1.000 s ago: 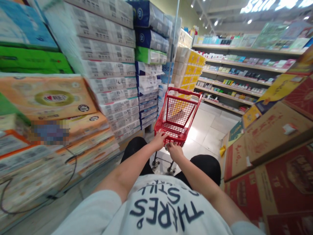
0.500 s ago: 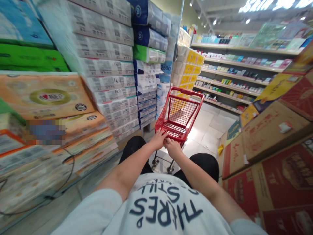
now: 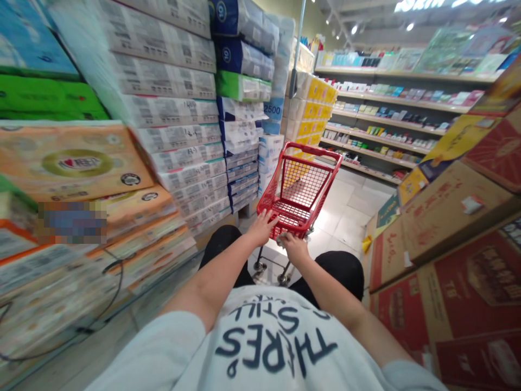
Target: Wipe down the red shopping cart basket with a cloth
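A red plastic shopping cart (image 3: pixel 306 187) with a mesh basket stands in front of my knees. My left hand (image 3: pixel 260 228) holds the left side of its near edge, with the fingers apart and laid over the rim. My right hand (image 3: pixel 296 250) is at the right part of the same edge, its fingers closed. A small, crumpled greyish piece of cloth or tissue (image 3: pixel 280 239) shows at its fingertips. The basket looks empty.
Tall stacks of wrapped paper packs (image 3: pixel 183 108) rise on the left, with orange tissue packs (image 3: pixel 77 160) nearer me. Cardboard cartons (image 3: pixel 459 217) are piled on the right. Stocked shelves (image 3: pixel 378 119) stand beyond the cart. A black cable (image 3: pixel 118 288) hangs at the lower left.
My right hand has shifted slightly right, apart from my left, and the greyish piece now shows at its fingertips. My left hand has stayed at the cart's edge. The view has shifted slightly.
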A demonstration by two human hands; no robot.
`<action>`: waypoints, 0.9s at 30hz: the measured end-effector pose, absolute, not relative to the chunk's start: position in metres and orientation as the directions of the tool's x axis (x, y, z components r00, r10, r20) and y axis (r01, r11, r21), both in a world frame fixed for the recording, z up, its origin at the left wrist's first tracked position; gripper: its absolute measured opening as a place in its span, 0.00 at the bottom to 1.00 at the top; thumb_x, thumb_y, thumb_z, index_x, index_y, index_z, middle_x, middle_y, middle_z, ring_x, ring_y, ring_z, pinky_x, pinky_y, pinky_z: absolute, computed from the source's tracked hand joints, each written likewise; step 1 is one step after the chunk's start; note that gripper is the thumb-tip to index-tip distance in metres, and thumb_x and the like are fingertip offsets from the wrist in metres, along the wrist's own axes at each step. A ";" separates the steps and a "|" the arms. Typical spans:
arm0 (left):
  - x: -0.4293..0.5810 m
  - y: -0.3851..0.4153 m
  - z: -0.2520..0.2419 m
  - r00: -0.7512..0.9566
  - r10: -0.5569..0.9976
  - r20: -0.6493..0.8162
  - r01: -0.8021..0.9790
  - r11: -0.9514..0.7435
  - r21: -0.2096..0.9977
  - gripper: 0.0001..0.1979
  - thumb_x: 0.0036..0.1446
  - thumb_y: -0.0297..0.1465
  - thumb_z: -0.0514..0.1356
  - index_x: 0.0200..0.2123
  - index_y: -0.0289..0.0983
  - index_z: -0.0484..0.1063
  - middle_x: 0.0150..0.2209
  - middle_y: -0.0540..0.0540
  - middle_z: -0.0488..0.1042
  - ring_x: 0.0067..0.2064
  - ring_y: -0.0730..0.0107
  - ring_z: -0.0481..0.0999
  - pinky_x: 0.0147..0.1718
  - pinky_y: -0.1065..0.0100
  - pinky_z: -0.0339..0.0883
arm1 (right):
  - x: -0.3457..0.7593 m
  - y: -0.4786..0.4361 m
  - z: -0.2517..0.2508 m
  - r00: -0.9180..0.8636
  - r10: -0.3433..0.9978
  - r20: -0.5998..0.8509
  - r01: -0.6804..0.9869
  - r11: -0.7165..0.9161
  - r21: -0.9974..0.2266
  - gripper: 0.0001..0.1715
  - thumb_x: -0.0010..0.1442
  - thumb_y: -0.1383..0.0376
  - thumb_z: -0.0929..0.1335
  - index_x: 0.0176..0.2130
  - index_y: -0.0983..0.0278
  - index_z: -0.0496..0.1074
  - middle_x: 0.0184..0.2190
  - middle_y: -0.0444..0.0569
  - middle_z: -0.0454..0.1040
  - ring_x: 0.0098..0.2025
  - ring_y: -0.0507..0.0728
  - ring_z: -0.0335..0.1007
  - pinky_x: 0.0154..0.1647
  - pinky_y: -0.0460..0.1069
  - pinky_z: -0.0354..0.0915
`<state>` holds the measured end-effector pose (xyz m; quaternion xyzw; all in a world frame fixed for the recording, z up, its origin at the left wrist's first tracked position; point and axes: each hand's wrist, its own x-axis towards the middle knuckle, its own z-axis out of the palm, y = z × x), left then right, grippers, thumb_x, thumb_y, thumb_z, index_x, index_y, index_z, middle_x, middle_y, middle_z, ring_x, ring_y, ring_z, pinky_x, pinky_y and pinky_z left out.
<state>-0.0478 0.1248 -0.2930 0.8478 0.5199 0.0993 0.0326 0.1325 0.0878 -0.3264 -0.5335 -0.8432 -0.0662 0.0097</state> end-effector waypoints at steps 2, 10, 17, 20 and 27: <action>-0.048 0.126 -0.292 0.437 0.892 0.120 0.880 -0.451 0.148 0.37 0.53 0.19 0.54 0.66 0.41 0.51 0.69 0.36 0.42 0.69 0.46 0.37 0.64 0.50 0.43 | 0.133 0.088 -0.329 -0.414 0.908 0.061 0.908 0.408 0.097 0.20 0.64 0.66 0.58 0.52 0.61 0.70 0.53 0.55 0.67 0.49 0.58 0.67 0.44 0.50 0.65; -0.046 0.126 -0.290 0.415 0.904 0.102 0.898 -0.425 0.111 0.33 0.57 0.23 0.54 0.66 0.41 0.52 0.69 0.37 0.43 0.69 0.45 0.39 0.64 0.50 0.44 | 0.131 0.090 -0.328 -0.397 0.906 0.144 0.918 0.390 0.075 0.22 0.64 0.66 0.58 0.56 0.57 0.66 0.51 0.54 0.69 0.46 0.58 0.69 0.42 0.50 0.64; -0.045 0.124 -0.286 0.406 0.909 0.096 0.904 -0.415 0.105 0.33 0.57 0.25 0.56 0.65 0.40 0.53 0.69 0.36 0.44 0.69 0.44 0.40 0.64 0.51 0.45 | 0.124 0.090 -0.324 -0.421 0.891 0.170 0.907 0.415 0.074 0.21 0.64 0.66 0.58 0.54 0.58 0.68 0.50 0.54 0.69 0.46 0.57 0.69 0.41 0.49 0.65; -0.044 0.125 -0.286 0.411 0.908 0.081 0.903 -0.418 0.102 0.32 0.58 0.27 0.55 0.65 0.40 0.52 0.69 0.35 0.44 0.69 0.44 0.40 0.63 0.50 0.45 | 0.123 0.092 -0.322 -0.404 0.904 0.140 0.915 0.397 0.075 0.22 0.65 0.66 0.58 0.55 0.60 0.67 0.50 0.56 0.69 0.47 0.57 0.69 0.43 0.49 0.64; -0.042 0.126 -0.288 0.414 0.906 0.087 0.903 -0.421 0.086 0.35 0.56 0.22 0.55 0.66 0.41 0.51 0.69 0.35 0.43 0.69 0.43 0.40 0.63 0.50 0.45 | 0.129 0.092 -0.329 -0.356 0.934 0.007 0.932 0.355 0.077 0.16 0.63 0.66 0.61 0.45 0.62 0.74 0.45 0.56 0.72 0.43 0.59 0.71 0.39 0.50 0.66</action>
